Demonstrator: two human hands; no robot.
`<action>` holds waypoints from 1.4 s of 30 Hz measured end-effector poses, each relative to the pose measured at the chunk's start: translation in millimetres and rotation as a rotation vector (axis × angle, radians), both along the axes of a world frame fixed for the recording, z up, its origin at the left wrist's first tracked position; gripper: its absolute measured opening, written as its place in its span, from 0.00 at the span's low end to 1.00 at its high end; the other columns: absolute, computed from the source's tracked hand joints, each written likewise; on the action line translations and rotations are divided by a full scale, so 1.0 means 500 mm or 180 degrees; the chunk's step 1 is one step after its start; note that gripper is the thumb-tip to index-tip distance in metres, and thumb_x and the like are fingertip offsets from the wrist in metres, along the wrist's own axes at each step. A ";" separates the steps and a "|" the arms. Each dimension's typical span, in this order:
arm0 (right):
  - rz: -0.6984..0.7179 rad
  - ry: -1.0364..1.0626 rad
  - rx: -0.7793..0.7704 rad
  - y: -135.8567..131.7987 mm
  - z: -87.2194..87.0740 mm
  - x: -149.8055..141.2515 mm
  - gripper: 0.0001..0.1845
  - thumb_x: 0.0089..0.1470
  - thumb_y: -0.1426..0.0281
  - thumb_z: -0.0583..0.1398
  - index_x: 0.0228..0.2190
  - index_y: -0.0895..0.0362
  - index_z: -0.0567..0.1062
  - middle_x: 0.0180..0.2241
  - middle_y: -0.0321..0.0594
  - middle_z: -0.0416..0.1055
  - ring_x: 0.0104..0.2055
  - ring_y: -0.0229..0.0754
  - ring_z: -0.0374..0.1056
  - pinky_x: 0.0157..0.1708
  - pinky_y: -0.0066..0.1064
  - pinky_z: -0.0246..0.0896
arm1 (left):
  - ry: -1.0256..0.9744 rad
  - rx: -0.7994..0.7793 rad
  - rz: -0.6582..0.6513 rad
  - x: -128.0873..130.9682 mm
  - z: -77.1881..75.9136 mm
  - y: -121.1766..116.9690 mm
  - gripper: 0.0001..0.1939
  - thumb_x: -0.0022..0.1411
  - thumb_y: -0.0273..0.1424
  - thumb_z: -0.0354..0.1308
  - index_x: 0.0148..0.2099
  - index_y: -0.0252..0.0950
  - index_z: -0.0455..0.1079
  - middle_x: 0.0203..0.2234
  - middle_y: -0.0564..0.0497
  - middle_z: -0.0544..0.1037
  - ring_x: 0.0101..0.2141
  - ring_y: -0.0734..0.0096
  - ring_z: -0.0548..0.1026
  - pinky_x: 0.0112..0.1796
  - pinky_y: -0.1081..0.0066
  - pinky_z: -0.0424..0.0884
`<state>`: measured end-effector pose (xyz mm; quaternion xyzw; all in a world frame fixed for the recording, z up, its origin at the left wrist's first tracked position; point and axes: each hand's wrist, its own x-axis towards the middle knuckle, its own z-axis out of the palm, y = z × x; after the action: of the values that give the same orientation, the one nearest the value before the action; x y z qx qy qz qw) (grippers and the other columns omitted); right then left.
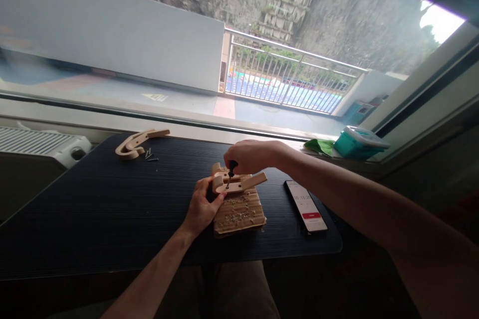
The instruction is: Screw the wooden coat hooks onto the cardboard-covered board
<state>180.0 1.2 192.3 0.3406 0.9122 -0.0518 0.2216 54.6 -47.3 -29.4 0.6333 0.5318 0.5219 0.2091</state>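
Black screwdriver (231,173) points down onto wooden piece (235,188), long axis near-upright

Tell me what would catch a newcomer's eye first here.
Probably the big tilted window, bright above the dark table. Next, the right hand gripping a screwdriver upright over a curved wooden piece on the cardboard block, steadied by the left hand. The lit phone lies to their right.
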 end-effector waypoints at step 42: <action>-0.0344 0.0707 0.0497 -0.039 -0.053 0.016 0.18 0.54 0.68 0.49 0.34 0.61 0.76 0.32 0.47 0.75 0.33 0.41 0.67 0.28 0.31 0.50 | 0.0080 0.0039 0.0031 0.003 0.009 -0.002 0.18 0.53 0.32 0.60 0.47 0.38 0.65 0.40 0.48 0.72 0.44 0.62 0.71 0.49 0.60 0.68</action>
<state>188.0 -18.3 165.5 0.3977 0.9127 -0.0299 0.0890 56.2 -48.2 -25.0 0.6385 0.5342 0.5182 0.1960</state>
